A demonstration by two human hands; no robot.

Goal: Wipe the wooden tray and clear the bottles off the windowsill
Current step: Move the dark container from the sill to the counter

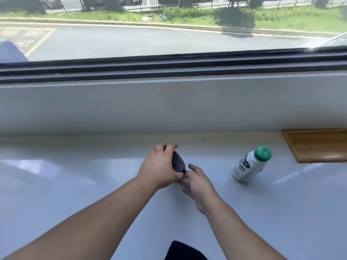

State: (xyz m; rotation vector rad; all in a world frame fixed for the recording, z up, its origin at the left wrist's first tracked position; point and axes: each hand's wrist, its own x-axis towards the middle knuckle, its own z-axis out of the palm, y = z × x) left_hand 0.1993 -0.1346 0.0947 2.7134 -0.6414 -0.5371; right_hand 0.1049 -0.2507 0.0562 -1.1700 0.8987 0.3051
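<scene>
Left hand: your left hand (pixel 159 166) is curled around a dark, rounded object (pixel 178 163), fingers over its top and thumb low on its near end; what the object is cannot be told.
Right hand: your right hand (pixel 197 183) is loosely spread, empty, palm turned toward the left hand, its fingertips (pixel 188 173) just beside the near tip of the dark object; whether they touch it is unclear.
Windowsill: the white, glossy windowsill (pixel 75 175) runs across the whole view below the window frame (pixel 169 66), and both hands are over its middle.
Bottle: a white bottle with a green cap (pixel 250 165) stands on the sill to your right, tilted in the wide-angle view, well apart from your right hand.
Wooden tray: the wooden tray (pixel 319 145) lies flat at the far right against the wall under the window, partly cut off by the picture edge, near the bottle but not touching it.
Near edge: a dark shape (pixel 185 250) shows at the bottom centre, between your forearms; too little is visible to name it.
</scene>
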